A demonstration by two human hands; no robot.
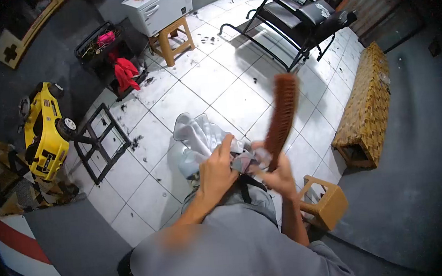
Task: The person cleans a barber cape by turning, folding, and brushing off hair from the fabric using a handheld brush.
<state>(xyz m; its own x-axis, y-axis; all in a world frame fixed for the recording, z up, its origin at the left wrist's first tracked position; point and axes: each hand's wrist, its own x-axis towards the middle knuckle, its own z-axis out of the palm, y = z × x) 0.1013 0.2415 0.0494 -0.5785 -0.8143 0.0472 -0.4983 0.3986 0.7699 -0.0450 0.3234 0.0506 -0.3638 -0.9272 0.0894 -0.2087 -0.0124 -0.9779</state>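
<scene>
A brown brush (283, 109) with a row of bristles points upward from my right hand (281, 177), whose fingers are wrapped round its lower end. My left hand (218, 172) is closed on a bunched light grey cloth (197, 132) in front of my waist. The cloth hangs forward beyond the left hand. Between the two hands is a blurred, crumpled patch of material that I cannot make out clearly.
A wooden stool (327, 202) stands close on the right, with a woven bench (366, 108) beyond it. Reclining black chairs (295, 20) are ahead. Left are a yellow toy car (48, 133), a black frame (102, 142) and a dark cart (103, 64). Dark hair clippings (136, 142) dot the tiles.
</scene>
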